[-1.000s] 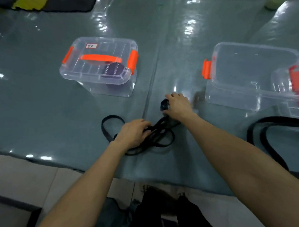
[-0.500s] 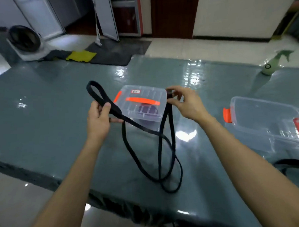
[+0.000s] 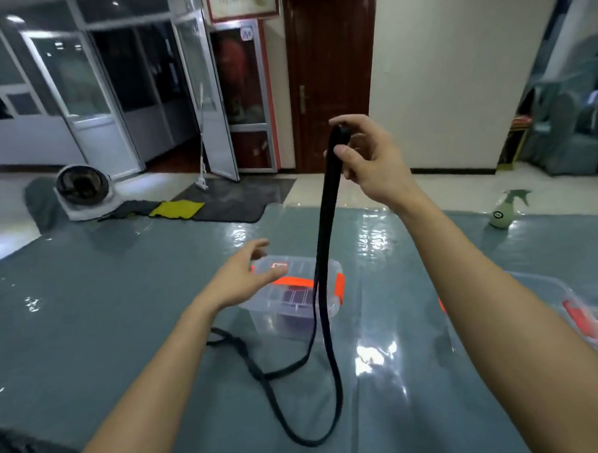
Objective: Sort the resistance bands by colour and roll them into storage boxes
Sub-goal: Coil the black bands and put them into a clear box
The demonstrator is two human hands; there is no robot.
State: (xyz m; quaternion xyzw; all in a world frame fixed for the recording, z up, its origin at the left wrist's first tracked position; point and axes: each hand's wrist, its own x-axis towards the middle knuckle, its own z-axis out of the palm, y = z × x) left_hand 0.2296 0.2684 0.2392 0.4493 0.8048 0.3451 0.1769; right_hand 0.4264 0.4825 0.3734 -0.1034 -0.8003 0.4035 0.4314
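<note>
Right hand (image 3: 366,158) is now up high in the air, and its thumb and fingers pinch the top end of the black band (image 3: 326,225). A moment ago both hands held this band lower down, with the left one gripping a loop of it. Now the left hand (image 3: 240,280) has let go. It is open with its fingers spread, and it holds nothing. It floats just over the shut box (image 3: 281,321) with the orange handle. The band hangs down long and nearly straight from the right hand, and its bottom part lies in loose loops on the tabletop (image 3: 105,303), in front of that box. So the tangle looks mostly shaken out, though one small twist may be left near the low end. The band is not rolled yet and is not in any box. The open box (image 3: 551,304) waits on the right. Rolling the band up is likely the next job.
</note>
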